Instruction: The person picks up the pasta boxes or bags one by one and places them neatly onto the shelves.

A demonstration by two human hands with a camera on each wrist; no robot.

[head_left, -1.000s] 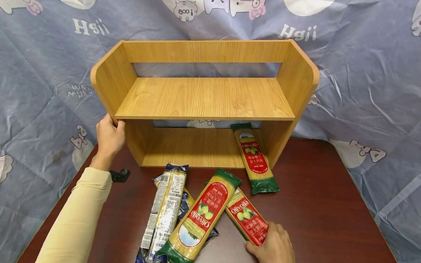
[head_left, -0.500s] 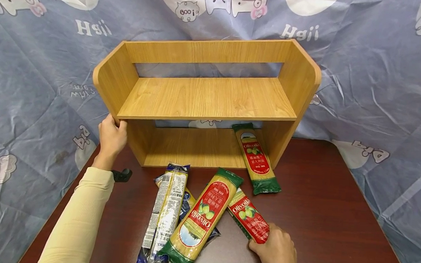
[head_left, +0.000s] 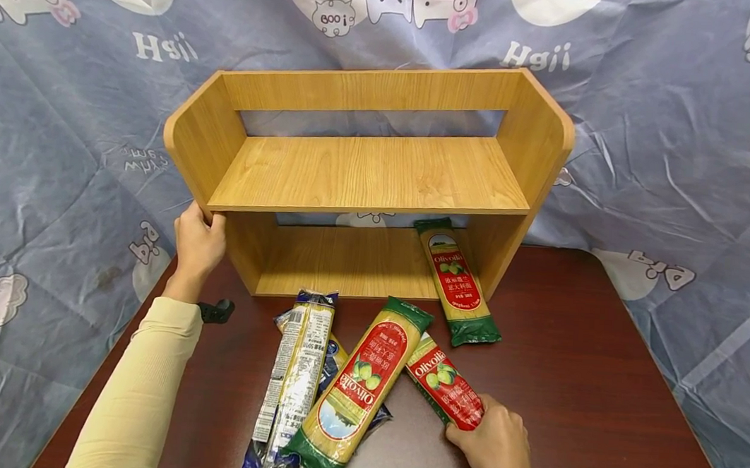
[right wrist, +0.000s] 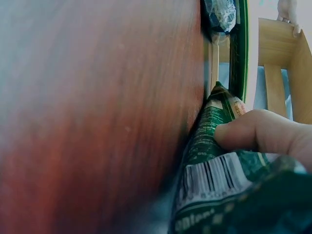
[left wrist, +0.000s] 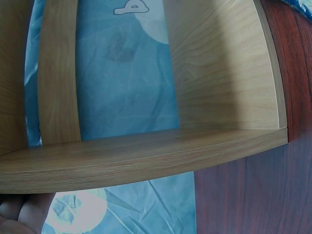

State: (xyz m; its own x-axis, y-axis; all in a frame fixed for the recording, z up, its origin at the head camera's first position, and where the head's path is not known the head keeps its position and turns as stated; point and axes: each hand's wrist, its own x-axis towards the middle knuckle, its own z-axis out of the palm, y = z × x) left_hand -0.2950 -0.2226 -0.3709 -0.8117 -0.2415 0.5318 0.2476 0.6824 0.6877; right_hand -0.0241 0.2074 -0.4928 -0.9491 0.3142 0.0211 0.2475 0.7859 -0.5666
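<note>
My left hand (head_left: 199, 246) grips the left side panel of a wooden shelf (head_left: 378, 174), just under its upper board; in the left wrist view, fingers (left wrist: 27, 212) show behind the panel's edge. My right hand (head_left: 498, 442) holds the near end of a green and red spaghetti pack (head_left: 446, 385), thumb on its side in the right wrist view. The far end of that pack lies against or under a second spaghetti pack (head_left: 363, 389), where the overlap hides it. Another spaghetti pack (head_left: 456, 284) leans out of the shelf's lower right compartment, its green end on the table.
Left of centre lies a clear and blue noodle pack (head_left: 293, 385) with its printed back up. A yellow and blue pack (head_left: 333, 362) lies crosswise beneath it and the middle spaghetti pack. The dark red table (head_left: 596, 387) meets a patterned blue cloth (head_left: 690, 173) behind the shelf.
My right hand has tightened its hold on the pack's near end, which has tilted slightly and shifted a little right. The left hand stays on the shelf panel. The head view has shifted slightly.
</note>
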